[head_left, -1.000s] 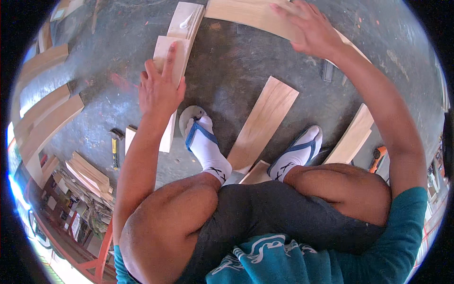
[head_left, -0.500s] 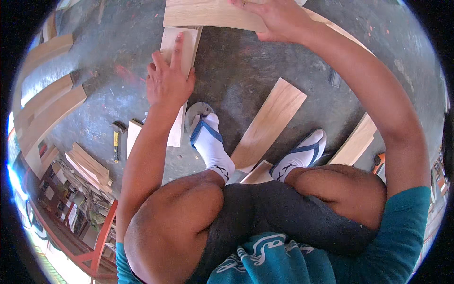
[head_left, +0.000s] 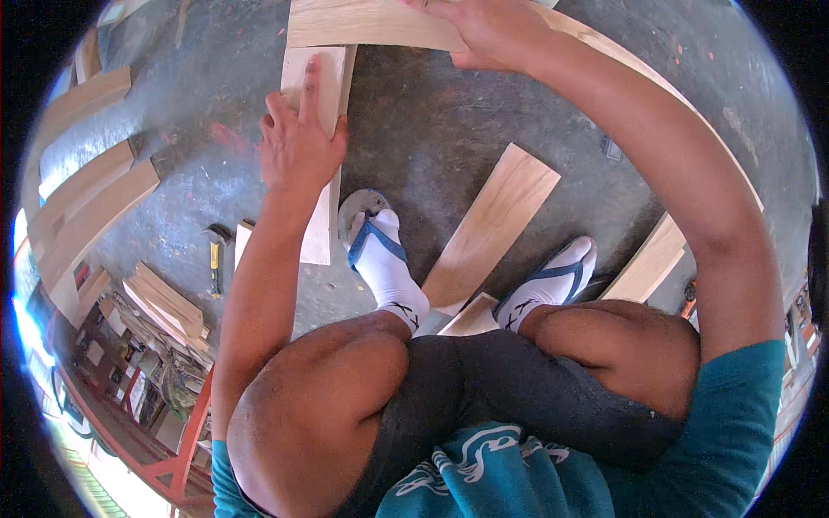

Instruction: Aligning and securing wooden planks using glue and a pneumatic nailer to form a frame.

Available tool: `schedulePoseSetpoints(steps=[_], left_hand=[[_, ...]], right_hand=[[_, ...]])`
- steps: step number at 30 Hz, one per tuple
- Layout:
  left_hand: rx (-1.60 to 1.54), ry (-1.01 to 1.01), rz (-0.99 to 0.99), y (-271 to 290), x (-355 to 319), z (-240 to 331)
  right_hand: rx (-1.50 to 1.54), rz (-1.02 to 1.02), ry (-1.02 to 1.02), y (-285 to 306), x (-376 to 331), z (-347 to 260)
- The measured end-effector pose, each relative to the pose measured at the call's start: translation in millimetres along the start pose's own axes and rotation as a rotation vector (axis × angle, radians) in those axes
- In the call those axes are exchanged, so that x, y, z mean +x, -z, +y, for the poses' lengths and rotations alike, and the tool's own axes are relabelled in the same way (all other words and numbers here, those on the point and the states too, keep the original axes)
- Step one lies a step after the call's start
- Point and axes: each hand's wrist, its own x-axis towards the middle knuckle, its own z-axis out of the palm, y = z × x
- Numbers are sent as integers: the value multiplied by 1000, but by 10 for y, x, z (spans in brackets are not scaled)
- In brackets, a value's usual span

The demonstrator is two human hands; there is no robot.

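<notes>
A pale wooden board point(head_left: 324, 211) lies lengthwise on the floor to the left of my left foot. My left hand point(head_left: 302, 142) grips it across its width, the index finger stretched along its face and the thumb at its right edge. Across its far end lies a wider wooden board point(head_left: 371, 24), forming a corner with it. My right hand point(head_left: 496, 34) is closed on the right part of that crosswise board, thumb at its near edge. Its far side runs out of the picture.
A loose plank point(head_left: 492, 224) lies between my feet, another plank point(head_left: 648, 259) beyond my right foot. A hammer point(head_left: 215, 259) with a yellow handle rests at left, near stacked wood strips point(head_left: 168, 302). More boards point(head_left: 95, 211) lie far left, beside a red metal frame point(head_left: 190, 440).
Both hands have shifted a little to the left, and both boards have moved left with them. The plank between my feet has stayed in place.
</notes>
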Motion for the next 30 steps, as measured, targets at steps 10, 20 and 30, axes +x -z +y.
schedulePoseSetpoints(steps=[10, 20, 30], left_hand=[[10, 39, 41, -72, 151, -164], [-168, 8, 209, -155, 467, -277], [-348, 57, 210, -145, 664, -268]], right_hand=[[-29, -17, -27, -38, 254, -95], [50, -31, -32, 46, 212, -81], [23, -45, -22, 59, 199, -40]])
